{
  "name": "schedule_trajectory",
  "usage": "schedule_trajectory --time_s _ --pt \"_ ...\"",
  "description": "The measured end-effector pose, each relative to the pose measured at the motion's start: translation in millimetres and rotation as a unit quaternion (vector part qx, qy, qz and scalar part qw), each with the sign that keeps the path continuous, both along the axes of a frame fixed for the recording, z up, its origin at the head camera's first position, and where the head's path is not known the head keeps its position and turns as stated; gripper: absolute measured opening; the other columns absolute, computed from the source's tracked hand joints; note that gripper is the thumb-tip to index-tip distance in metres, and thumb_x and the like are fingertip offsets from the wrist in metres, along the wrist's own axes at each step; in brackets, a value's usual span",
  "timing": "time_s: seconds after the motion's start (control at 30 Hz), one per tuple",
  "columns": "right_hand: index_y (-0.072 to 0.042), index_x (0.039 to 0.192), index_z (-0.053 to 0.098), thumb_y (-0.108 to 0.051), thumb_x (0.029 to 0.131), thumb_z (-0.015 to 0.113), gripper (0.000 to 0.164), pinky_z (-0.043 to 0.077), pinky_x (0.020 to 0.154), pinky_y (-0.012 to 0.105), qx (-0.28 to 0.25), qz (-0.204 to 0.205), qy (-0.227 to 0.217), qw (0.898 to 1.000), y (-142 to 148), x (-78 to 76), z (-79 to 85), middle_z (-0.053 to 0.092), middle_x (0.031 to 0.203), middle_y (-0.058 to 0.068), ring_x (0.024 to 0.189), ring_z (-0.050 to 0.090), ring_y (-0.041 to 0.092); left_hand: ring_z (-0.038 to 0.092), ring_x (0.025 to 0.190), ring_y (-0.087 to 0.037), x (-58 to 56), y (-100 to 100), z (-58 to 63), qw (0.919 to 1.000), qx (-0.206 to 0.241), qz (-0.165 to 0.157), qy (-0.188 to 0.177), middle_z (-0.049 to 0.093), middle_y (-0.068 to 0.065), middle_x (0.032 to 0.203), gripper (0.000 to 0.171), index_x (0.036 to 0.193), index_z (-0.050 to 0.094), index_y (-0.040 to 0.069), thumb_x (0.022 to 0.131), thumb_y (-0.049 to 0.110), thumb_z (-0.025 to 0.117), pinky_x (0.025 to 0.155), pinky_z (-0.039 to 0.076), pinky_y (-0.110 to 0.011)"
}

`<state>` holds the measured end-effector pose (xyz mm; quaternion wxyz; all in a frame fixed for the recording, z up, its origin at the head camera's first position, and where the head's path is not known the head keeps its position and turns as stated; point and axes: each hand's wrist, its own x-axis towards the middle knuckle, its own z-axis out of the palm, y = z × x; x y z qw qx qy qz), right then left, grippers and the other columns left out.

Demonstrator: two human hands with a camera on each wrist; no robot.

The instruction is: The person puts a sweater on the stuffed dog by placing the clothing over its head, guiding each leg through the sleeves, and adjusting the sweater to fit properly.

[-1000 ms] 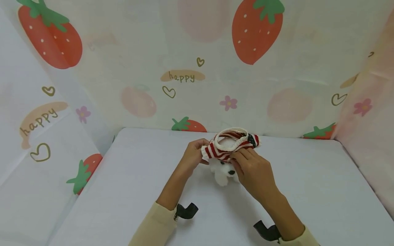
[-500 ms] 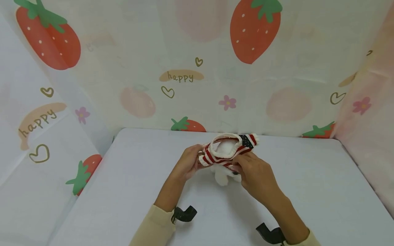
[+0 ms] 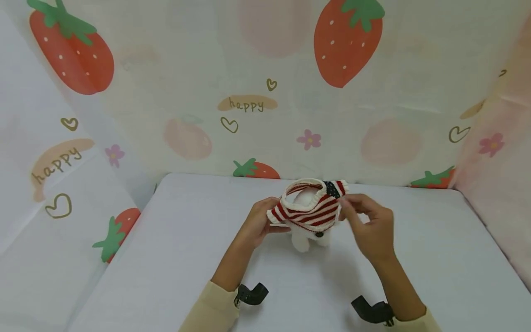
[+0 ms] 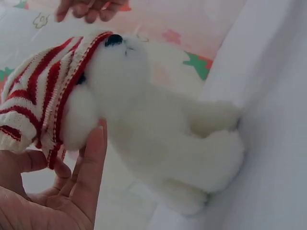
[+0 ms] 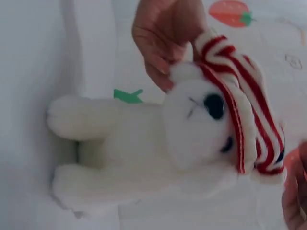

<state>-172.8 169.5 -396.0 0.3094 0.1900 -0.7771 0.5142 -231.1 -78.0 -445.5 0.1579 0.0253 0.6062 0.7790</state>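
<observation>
A white plush dog (image 3: 300, 240) stands on four legs on the white table. Over the top of its head sits a small knitted sweater (image 3: 317, 211), striped red and white with a navy patch; its ribbed opening faces up and shows white fur inside. The dog's nose sticks out below the hem (image 5: 235, 129). My left hand (image 3: 256, 222) pinches the sweater's left edge by the sleeve, one finger against the dog's ear (image 4: 81, 117). My right hand (image 3: 375, 226) is beside the sweater's right sleeve, its fingers loosely bent and apart from the knit in the left wrist view.
The white tabletop (image 3: 186, 258) spreads around the dog. Behind it hangs a cloth backdrop (image 3: 186, 60) printed with strawberries, hearts and flowers, with side panels at left and right. Black curved pieces (image 3: 252, 294) are strapped at both wrists.
The sweater has come lower over the dog's head, its opening tilting toward me. My right hand has left the front hem and moved right, while my left hand keeps its hold.
</observation>
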Motion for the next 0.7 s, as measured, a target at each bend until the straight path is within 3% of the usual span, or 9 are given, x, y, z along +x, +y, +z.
schedule_trajectory --time_s 0.07,0.13,0.23,0.3,0.43,0.57,0.7 --pt "0.004 0.098 0.072 -0.003 0.097 0.067 0.009 0.051 0.062 0.018 -0.091 -0.047 -0.046 0.994 8 -6.4 0.4 0.066 0.070 0.008 0.063 0.062 0.012 0.071 0.087 -0.018 0.1 1 -0.7 1.0000 -0.002 -0.001 0.005 0.070 -0.005 0.101 0.033 0.119 0.065 -0.001 0.106 0.025 0.049 0.077 0.060 -0.045" --pt "0.003 0.104 0.072 -0.017 0.101 0.064 0.022 0.052 0.060 0.021 -0.131 -0.073 -0.136 0.979 17 -13.2 -5.9 0.067 0.074 0.007 0.065 0.063 0.014 0.071 0.086 -0.018 0.6 2 -1.1 1.0000 -0.002 -0.005 0.007 0.070 -0.004 0.100 0.032 0.118 0.065 0.000 0.106 0.025 0.050 0.077 0.060 -0.046" --pt "0.002 0.115 0.069 -0.032 0.103 0.059 0.037 0.055 0.064 0.024 -0.110 -0.057 -0.266 0.956 25 -16.8 -14.0 0.070 0.086 0.004 0.073 0.065 0.015 0.070 0.086 -0.019 2.1 3 -0.6 0.9998 -0.005 -0.015 0.012 0.070 -0.005 0.100 0.033 0.118 0.064 -0.001 0.106 0.026 0.051 0.077 0.060 -0.046" --pt "0.003 0.122 0.065 -0.037 0.105 0.056 0.044 0.056 0.067 0.026 -0.093 -0.026 -0.323 0.942 27 -17.2 -19.0 0.070 0.093 0.002 0.078 0.066 0.015 0.070 0.087 -0.020 3.0 4 0.3 0.9996 -0.009 -0.023 0.015 0.070 -0.005 0.102 0.034 0.121 0.064 -0.001 0.106 0.026 0.051 0.076 0.060 -0.045" --pt "0.005 0.132 0.060 -0.038 0.105 0.053 0.051 0.057 0.070 0.027 -0.091 0.003 -0.362 0.928 26 -18.5 -22.7 0.069 0.102 0.003 0.084 0.065 0.012 0.071 0.088 -0.021 3.2 7 3.0 0.9989 -0.016 -0.037 0.026 0.070 -0.006 0.105 0.034 0.122 0.064 -0.001 0.106 0.026 0.052 0.077 0.060 -0.044" --pt "0.004 0.135 0.058 -0.038 0.105 0.055 0.051 0.057 0.070 0.026 -0.080 0.018 -0.366 0.927 20 -20.9 -21.1 0.067 0.106 0.005 0.087 0.062 0.011 0.071 0.085 -0.019 4.3 7 6.0 0.9988 -0.022 -0.028 0.034 0.071 -0.005 0.101 0.030 0.117 0.065 0.000 0.105 0.025 0.053 0.076 0.061 -0.042" --pt "0.003 0.129 0.061 -0.036 0.104 0.058 0.046 0.057 0.069 0.026 -0.076 0.030 -0.363 0.928 12 -22.7 -21.7 0.066 0.100 0.003 0.087 0.061 0.013 0.070 0.081 -0.017 6.1 4 7.6 0.9994 -0.018 -0.012 0.028 0.069 -0.003 0.094 0.023 0.108 0.064 0.002 0.105 0.022 0.054 0.074 0.061 -0.040"
